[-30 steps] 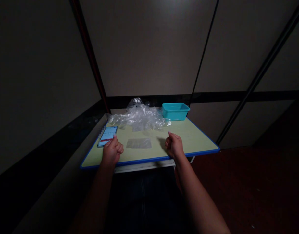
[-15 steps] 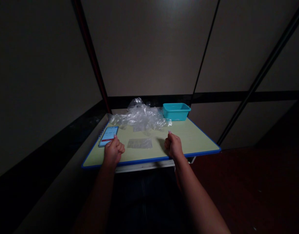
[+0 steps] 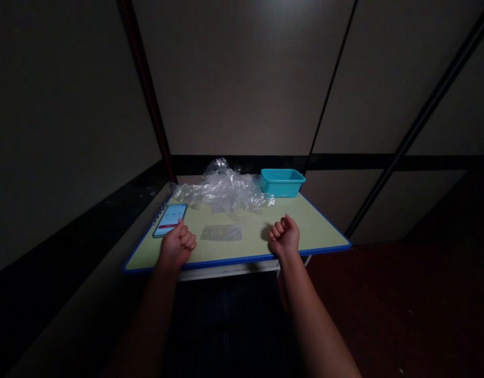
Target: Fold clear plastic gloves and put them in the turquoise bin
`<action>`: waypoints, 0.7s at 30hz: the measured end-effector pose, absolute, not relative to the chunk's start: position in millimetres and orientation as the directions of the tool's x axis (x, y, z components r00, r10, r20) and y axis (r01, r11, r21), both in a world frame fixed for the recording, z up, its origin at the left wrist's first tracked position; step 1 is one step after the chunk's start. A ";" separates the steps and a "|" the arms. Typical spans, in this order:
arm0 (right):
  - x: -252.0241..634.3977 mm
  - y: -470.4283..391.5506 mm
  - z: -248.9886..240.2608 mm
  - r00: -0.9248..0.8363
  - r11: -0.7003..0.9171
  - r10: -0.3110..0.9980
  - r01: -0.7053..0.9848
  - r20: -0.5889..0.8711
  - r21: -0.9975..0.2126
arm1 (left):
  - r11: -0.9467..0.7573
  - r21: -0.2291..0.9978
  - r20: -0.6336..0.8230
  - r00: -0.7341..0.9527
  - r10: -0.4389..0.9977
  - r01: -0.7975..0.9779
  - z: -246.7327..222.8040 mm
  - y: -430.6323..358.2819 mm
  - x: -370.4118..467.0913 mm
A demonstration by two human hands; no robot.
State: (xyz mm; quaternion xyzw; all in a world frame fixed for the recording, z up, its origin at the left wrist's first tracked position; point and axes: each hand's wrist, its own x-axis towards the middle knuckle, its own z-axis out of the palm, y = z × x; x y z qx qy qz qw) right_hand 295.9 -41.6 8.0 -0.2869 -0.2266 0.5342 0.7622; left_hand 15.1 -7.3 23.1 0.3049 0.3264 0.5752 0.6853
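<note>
Yellow-green tabletop (image 3: 316, 228) supports the clear sleeve (image 3: 222, 232); left hand (image 3: 177, 245) at its left and right hand (image 3: 285, 237) at its right have fingers curled tight, nothing visibly held, and light edge contact likely suits such thin plastic.

Look at the near side: dark clothing (image 3: 200, 315), almost black with a touch of blue, and a faint pale seam line (image 3: 225, 303) running down it! Left forearm (image 3: 157, 299) bare, right forearm (image 3: 310, 302) bare, each narrowing towards the wrist; left hand (image 3: 177, 245) and right hand (image 3: 284, 237), both bare too.
</note>
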 end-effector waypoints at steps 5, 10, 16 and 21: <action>289.7 -36.0 9.2 0.346 0.232 0.938 -0.670 -0.021 -0.705 | 0.144 0.871 -0.096 0.125 0.988 -0.470 22.7 -4.5 24.0; 277.6 -30.6 9.2 0.446 0.276 0.895 -0.574 -0.012 -0.771 | 0.104 0.910 -0.067 0.105 0.992 -0.401 19.1 -1.3 36.9; 265.9 -31.7 8.1 0.459 0.320 0.886 -0.508 0.062 -0.799 | 0.090 0.907 -0.046 0.114 0.992 -0.412 19.7 -4.4 32.9; 268.1 -32.2 8.2 0.457 0.315 0.887 -0.487 0.070 -0.814 | 0.093 0.903 -0.048 0.118 0.992 -0.419 19.1 -4.5 31.0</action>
